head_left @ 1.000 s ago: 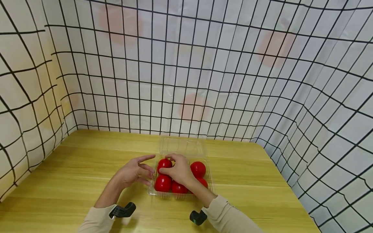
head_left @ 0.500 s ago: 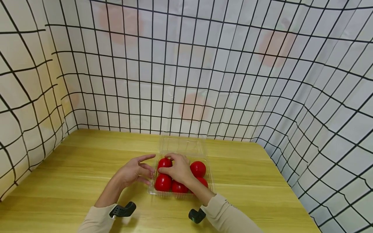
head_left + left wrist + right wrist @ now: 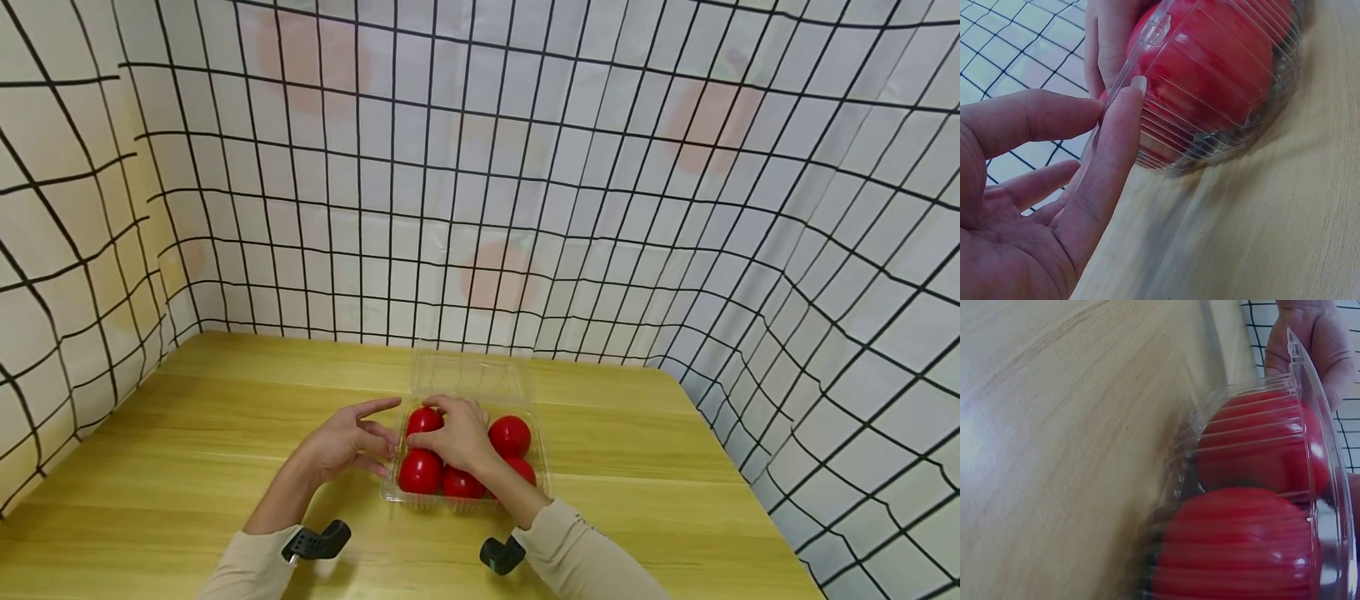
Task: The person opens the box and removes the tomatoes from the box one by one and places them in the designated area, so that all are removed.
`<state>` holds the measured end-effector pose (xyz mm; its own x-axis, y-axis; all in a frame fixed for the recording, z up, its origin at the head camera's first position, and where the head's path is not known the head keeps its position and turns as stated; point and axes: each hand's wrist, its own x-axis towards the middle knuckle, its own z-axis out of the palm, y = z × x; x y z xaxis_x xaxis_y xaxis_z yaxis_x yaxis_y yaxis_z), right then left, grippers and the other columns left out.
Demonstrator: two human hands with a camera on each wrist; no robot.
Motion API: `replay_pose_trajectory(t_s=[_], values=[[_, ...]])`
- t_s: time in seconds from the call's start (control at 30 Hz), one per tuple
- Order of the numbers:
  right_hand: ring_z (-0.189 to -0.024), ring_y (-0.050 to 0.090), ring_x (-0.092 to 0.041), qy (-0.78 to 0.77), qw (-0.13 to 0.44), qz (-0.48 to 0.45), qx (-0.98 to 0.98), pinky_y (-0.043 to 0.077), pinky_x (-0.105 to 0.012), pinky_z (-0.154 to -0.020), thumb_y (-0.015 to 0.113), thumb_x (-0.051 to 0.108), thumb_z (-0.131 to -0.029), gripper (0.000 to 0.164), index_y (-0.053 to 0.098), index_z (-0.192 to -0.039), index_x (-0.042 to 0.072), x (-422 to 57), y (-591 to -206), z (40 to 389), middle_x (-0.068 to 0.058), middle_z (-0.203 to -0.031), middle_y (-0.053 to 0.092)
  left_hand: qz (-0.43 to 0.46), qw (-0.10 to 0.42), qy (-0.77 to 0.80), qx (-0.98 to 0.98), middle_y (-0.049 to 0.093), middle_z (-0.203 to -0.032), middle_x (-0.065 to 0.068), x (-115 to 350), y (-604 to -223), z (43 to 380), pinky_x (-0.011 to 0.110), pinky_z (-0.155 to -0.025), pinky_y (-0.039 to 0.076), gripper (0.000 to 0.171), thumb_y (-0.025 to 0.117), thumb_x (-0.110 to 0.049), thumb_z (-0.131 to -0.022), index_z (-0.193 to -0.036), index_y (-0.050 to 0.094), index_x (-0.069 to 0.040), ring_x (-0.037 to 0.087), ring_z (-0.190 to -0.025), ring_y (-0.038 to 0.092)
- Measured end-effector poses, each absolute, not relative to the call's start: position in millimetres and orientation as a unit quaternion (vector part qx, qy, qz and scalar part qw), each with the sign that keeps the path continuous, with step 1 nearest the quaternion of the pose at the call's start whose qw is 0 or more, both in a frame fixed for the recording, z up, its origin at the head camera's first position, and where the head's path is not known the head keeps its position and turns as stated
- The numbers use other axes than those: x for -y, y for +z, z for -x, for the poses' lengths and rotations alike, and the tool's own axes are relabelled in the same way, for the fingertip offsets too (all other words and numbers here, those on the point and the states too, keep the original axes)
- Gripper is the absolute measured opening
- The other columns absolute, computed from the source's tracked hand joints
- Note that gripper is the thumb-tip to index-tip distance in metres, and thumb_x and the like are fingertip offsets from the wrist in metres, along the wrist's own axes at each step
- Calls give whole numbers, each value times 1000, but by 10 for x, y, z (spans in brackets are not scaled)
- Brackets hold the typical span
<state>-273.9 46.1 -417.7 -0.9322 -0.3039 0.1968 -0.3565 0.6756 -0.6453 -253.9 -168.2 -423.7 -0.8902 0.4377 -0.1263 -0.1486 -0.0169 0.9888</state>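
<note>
A clear plastic clamshell box [image 3: 392, 493] holds several red tomatoes, its lid [image 3: 470, 377] folded open toward the back. My right hand [image 3: 467, 437] reaches over the box and grips the back-left tomato [image 3: 424, 420], thumb in front and fingers behind. That hand hides part of the back row. At the box's left side is my left hand [image 3: 341, 446]; the left wrist view shows its thumb and a finger [image 3: 1119, 128] pinching the clear rim. Front tomatoes [image 3: 1241, 544] show through the ribbed wall in the right wrist view.
The box stands on a wood-grain table [image 3: 637, 467]. White sheeting with a black grid [image 3: 450, 167] rises behind and on both sides. A black wrist device [image 3: 318, 542] sits on the left sleeve, another [image 3: 501, 555] on the right.
My right wrist has shifted very slightly to the left, its hand still on the back-left tomato. The left hand and the box stay in place.
</note>
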Motion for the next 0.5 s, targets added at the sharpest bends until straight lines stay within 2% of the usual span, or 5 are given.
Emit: replay_pose_trajectory(t_s=[0.4, 0.5], values=[[-111, 57, -27, 374, 50, -160, 912, 37, -50, -95, 84, 32, -78, 50, 73, -123, 12, -438, -4198, 2727, -8, -118, 72, -107, 206, 700, -675, 66, -101, 12, 1680, -4232, 2539, 40, -75, 64, 83, 64, 6, -87, -160, 24, -2, 21, -83, 69], [-111, 59, -27, 380, 50, -158, 910, 38, -51, -97, 84, 32, -77, 50, 73, -122, 12, -442, -4192, 2723, -8, -118, 72, -106, 206, 701, -675, 66, -100, 12, 1679, -4236, 2540, 40, -75, 64, 83, 63, 6, -87, -159, 24, -2, 21, -83, 69]])
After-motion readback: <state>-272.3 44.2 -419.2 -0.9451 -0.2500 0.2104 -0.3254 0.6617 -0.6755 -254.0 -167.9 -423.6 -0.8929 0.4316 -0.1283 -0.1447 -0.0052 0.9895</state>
